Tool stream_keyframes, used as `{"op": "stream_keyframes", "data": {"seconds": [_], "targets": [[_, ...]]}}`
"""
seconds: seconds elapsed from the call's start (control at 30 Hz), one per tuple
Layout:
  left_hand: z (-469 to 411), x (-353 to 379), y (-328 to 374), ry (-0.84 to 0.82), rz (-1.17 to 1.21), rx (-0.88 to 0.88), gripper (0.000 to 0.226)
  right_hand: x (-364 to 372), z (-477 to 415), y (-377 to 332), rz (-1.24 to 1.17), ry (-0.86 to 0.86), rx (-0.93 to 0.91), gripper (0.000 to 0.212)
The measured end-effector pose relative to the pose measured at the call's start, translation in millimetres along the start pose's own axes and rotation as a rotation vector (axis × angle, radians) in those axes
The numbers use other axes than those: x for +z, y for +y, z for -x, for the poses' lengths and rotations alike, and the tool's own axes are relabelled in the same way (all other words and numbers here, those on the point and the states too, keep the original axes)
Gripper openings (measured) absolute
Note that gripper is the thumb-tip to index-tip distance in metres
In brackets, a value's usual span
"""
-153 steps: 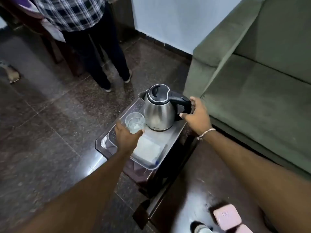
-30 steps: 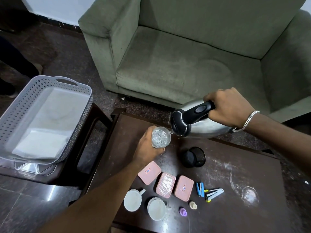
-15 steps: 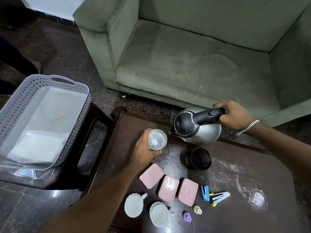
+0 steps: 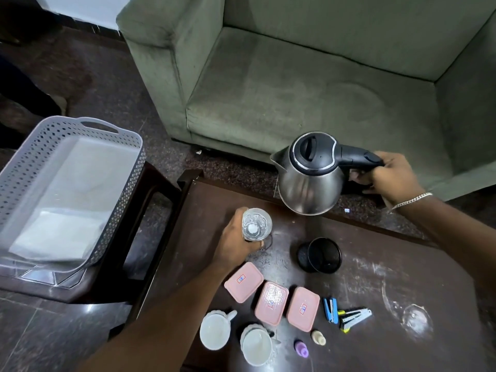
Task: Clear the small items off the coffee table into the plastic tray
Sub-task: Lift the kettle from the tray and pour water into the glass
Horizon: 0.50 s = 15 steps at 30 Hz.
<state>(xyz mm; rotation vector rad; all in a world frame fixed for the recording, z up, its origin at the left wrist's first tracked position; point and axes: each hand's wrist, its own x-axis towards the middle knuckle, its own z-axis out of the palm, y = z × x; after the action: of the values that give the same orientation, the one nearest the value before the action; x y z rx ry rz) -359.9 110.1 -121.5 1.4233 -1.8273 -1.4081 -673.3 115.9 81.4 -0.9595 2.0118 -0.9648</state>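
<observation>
A green sofa [image 4: 308, 84] stands behind the dark coffee-table surface [image 4: 375, 264]. The grey plastic tray [image 4: 80, 146] sits on a side stand at left. The right hand [image 4: 389, 175] has a closed grip on the steel kettle [image 4: 308, 178]; the left hand [image 4: 236, 242] wraps a glass [image 4: 256, 224]. Three pink boxes [image 4: 271, 302], two white cups [image 4: 214, 330] and staplers [image 4: 331, 310] lie near the front edge.

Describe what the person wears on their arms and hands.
Both forearms are bare, with no sleeves in view. The right hand has a silver chain bracelet at its wrist. The left hand shows no gloves, rings or watch.
</observation>
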Motion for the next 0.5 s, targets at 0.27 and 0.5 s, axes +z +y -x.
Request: {"op": "stream_keyframes", "data": {"seconds": [0.27, 0.5], "targets": [[20, -25, 9, -0.139, 0.071, -0.057, 0.143, 46, 17, -87, -0.243, -0.129, -0.050, 0.039], [54, -109, 17, 0.044, 0.007, 0.074, 0.129, 138, 39, -179, -0.336, -0.312, -0.103, 0.029]]}}
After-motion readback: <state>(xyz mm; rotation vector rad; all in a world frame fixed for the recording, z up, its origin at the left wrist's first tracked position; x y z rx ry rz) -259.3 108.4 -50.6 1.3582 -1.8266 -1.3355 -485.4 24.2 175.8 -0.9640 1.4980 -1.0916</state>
